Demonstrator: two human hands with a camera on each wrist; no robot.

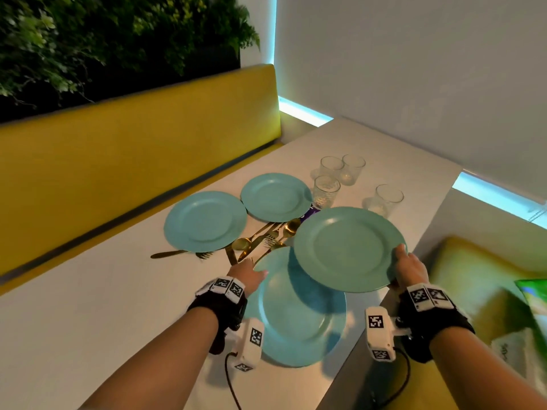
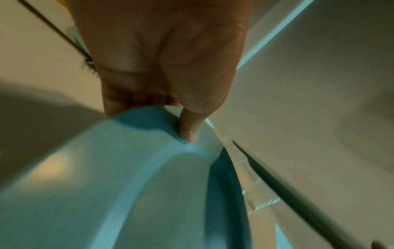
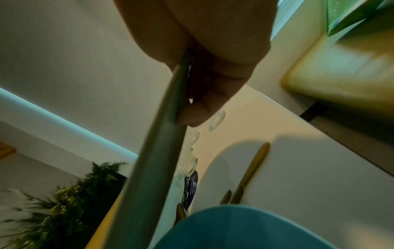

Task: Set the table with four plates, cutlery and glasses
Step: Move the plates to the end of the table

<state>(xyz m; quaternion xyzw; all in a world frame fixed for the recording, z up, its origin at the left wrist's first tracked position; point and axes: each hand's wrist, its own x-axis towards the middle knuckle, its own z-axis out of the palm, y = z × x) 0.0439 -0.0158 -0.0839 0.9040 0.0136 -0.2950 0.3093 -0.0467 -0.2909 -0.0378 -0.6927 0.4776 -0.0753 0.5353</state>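
Round teal plate (image 1: 349,250) lifted above the white worktop (image 1: 88,306), right hand (image 1: 410,269) gripping its near rim, second teal plate (image 1: 299,318) lying beneath it, left hand (image 1: 247,275) pinching that plate's far edge, gold cutlery pile (image 1: 263,239), two more teal plates (image 1: 236,211) and four clear glasses (image 1: 340,180) beyond.

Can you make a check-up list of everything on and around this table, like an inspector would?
Surface: white table, bare near the person.
Job's things: two round teal plates laid flat; a third teal plate gripped at its rim by the left hand; a fourth teal plate lifted by the right hand; gold cutlery heaped; four clear glasses grouped.
Clutter: purple packet, mostly hidden.
Hands: both holding plates.
Cables: black wrist-camera leads.
Surroundings: yellow bench, leafy plant wall, green packet.
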